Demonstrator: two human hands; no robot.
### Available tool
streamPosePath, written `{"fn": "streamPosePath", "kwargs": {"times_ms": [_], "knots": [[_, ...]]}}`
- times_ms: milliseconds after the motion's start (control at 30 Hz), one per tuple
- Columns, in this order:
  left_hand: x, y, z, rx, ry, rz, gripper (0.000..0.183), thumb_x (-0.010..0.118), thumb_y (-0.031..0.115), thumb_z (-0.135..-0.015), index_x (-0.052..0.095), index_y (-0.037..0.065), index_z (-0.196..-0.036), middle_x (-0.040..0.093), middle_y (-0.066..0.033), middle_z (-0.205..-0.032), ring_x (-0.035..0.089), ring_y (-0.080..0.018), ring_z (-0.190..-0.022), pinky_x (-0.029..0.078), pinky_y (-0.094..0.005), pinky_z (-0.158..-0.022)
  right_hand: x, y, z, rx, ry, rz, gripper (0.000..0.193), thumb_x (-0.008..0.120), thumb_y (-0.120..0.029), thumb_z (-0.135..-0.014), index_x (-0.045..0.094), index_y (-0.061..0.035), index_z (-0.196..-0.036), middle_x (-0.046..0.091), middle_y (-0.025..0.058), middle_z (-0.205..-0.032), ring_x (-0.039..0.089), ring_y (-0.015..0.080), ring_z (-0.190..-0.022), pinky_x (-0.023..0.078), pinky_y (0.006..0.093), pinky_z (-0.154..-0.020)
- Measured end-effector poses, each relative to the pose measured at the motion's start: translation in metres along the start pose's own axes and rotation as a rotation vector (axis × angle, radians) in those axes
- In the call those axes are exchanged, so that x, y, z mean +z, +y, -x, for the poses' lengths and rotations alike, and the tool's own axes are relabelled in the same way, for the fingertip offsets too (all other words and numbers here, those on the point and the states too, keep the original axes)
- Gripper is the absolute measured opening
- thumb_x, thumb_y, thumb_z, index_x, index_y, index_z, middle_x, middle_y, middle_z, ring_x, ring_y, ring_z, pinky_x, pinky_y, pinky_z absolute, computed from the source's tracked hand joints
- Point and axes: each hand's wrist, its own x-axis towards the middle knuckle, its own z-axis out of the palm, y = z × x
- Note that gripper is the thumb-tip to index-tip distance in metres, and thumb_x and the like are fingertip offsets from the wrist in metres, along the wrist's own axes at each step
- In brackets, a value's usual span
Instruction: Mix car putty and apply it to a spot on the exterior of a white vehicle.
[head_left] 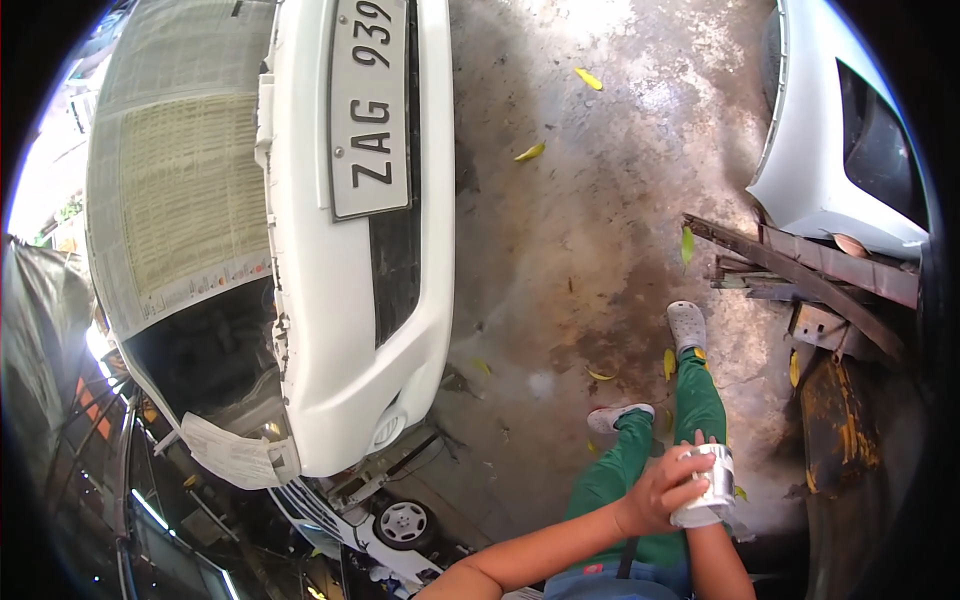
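My left hand (pixel 668 491) reaches in from the lower left, its fingers closed round the side of a silver can (pixel 716 480) with a whitish lower end. My right forearm comes up from the lower edge to the same can. Behind the can most of my right hand (pixel 699 438) is hidden; only fingertips show past its far rim, so it seems to grip the can from beneath. Both hands are in front of my green trousers (pixel 620 464), well to the right of a white car bumper (pixel 350 420).
Newspaper (pixel 190 190) masks part of the white car at left. Beyond my feet, yellow leaves (pixel 588 78) lie on the stained concrete floor (pixel 570 220). At right are a pile of metal beams (pixel 800 270), a rusty yellow piece (pixel 838 425) and a pale car panel (pixel 830 150). A wheel (pixel 404 524) stands lower left.
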Motion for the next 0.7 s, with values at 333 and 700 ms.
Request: {"fn": "streamPosePath", "kwargs": {"times_ms": [333,700], "knots": [[0.028,0.000,0.004,-0.038,-0.134,0.076,0.074,0.087,0.010,-0.071,0.042,0.012,-0.130,0.048,-0.0201,-0.136,0.060,-0.0471,-0.108,0.055,-0.0539,-0.089,-0.080,-0.003,-0.041,0.322,-0.367,-0.323,0.064,0.064,-0.035,-0.088,0.051,0.0005,-0.140,0.039,0.0168,-0.154,0.030,0.0398,-0.144,0.031,0.0561,-0.114],[0.035,-0.015,0.011,-0.047,-0.221,0.081,0.061,0.078,0.007,-0.076,0.045,0.011,-0.127,0.047,-0.0207,-0.141,0.056,-0.0485,-0.112,0.055,-0.0521,-0.088,-0.077,0.002,-0.044,0.346,-0.321,-0.449,0.057,0.071,-0.027,-0.083,0.057,0.0000,-0.132,0.040,0.0190,-0.152,0.031,0.0428,-0.143,0.030,0.0613,-0.112]]}}
